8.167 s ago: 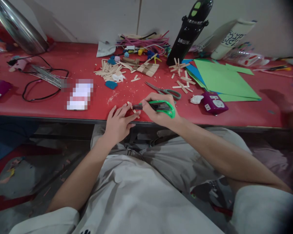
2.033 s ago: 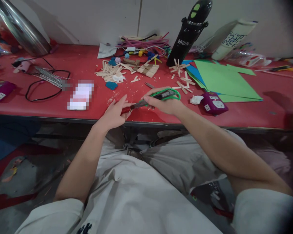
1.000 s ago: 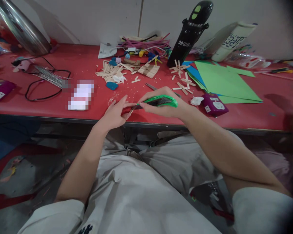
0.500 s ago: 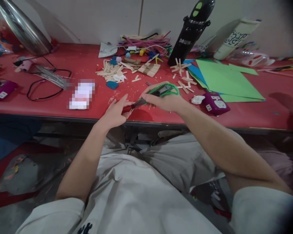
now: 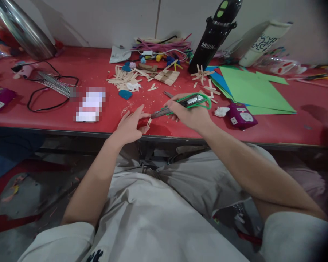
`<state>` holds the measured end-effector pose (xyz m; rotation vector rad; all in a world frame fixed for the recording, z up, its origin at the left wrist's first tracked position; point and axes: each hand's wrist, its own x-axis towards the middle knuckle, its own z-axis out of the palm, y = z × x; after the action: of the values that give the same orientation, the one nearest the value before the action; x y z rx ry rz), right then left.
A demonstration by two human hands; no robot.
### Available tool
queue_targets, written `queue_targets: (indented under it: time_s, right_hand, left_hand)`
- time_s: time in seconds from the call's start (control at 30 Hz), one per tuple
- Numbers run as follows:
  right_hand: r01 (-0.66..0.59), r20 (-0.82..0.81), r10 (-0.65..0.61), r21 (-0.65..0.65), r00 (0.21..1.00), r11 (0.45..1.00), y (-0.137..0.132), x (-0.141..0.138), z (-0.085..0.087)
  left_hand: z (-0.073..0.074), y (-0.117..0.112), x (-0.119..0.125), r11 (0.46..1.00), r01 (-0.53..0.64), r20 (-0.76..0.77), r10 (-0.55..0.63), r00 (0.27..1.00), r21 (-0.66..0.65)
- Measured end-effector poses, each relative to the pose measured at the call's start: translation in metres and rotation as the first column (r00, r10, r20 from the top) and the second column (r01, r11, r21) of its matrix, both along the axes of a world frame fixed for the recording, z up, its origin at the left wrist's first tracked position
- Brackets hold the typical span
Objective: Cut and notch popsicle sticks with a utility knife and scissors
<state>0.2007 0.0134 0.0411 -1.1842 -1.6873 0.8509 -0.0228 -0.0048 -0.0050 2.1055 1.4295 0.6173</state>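
Near the table's front edge, my left hand pinches a short wooden craft stick between thumb and forefinger. Its other fingers rest spread on the red surface. My right hand is wrapped around a utility knife with a black and green body. The blade end points left and down, close to the stick's upper end and my left fingertip. Whether the blade touches the stick I cannot tell. Small wood shavings lie around both hands.
Behind my hands lie a pile of wooden sticks, blue clay and a flat stick panel. A phone lies left. Toward the right are a purple box, green paper and a tall black bottle.
My right hand and the knife have shifted slightly right, and the knife's handle end has moved rightward. More of the stick shows now. My left hand stays almost in place.
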Motion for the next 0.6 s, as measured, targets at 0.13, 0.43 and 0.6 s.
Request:
queue_targets:
  time_s: [0.13,0.43,0.6]
  right_hand:
    - [-0.02,0.044,0.016,0.095,0.999,0.995,-0.005,0.002,0.003]
    - [-0.001,0.128,-0.022,0.175,0.992,0.985,-0.014,-0.003,0.009]
    - [-0.009,0.153,-0.017,0.167,0.988,0.986,-0.015,-0.004,0.009]
  left_hand:
    - [0.005,-0.008,0.007,0.997,-0.016,-0.07,0.021,0.997,0.079]
    - [0.002,-0.017,0.024,0.973,-0.077,-0.128,0.107,0.986,0.219]
    - [0.002,-0.017,0.026,0.968,-0.091,-0.13,0.124,0.984,0.232]
